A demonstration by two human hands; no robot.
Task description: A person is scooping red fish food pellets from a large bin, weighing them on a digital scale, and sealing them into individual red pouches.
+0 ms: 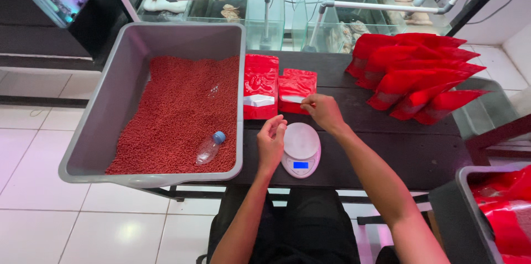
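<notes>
The right hand [323, 110] pinches the smaller red pouch [297, 90] lying just behind the white kitchen scale [301, 149], while the left hand [271, 141] hovers loosely curled and empty beside the grey pellet bin [110, 103], within easy reach on the desk [409, 148].

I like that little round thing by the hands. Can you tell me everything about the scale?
The scale is small, white and looks like plastic, with a round flat plate on top and a little screen glowing blue at the near edge. It sits flat on the dark table. Nothing lies on its plate. The left hand hangs just beside it, and the right hand is just beyond it, touching a red pouch.
</notes>
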